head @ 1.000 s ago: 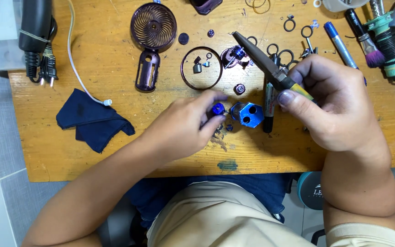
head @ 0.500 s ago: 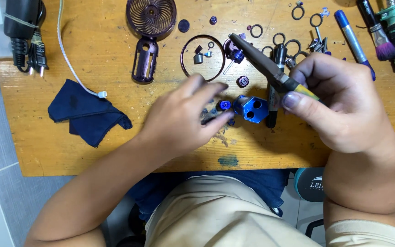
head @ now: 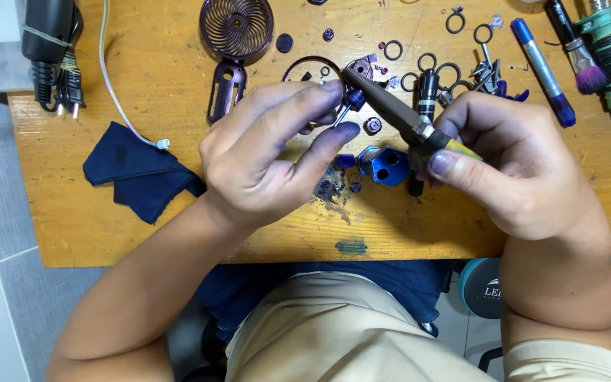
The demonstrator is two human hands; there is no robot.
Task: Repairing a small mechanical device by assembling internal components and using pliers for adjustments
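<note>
The head camera looks straight down at a person seated at a worn orange-yellow wooden table (head: 107, 233), forearms reaching up from the bottom of the frame.

The left hand (head: 263, 163) is raised above the tabletop, palm turned partly up, fingers loosely curled. Its thumb and forefinger pinch a small blue cylindrical part on a thin metal pin (head: 351, 101), held just above the table.

The right hand (head: 510, 163) is closed around the yellow-green handles of a pair of dark metal needle-nose pliers (head: 397, 117). The long tapered nose points up and left, its tip meeting the small blue part between the left fingertips. Whether the tip actually grips the part cannot be told.

Just below the pliers, between the two hands, a blue hexagonal metal block with two round holes (head: 385, 165) lies on the table, beside a dark blue stain (head: 332, 191).

Behind the hands sit a purple round fan grille with spiral ribs (head: 236, 27), a dark thin ring (head: 309, 67) partly hidden by the left fingers, and several small black rings (head: 427, 62). A folded dark blue cloth (head: 139, 177) lies to the left, touched by a white cable (head: 118, 99). A blue marker pen (head: 540, 71) lies at upper right.
</note>
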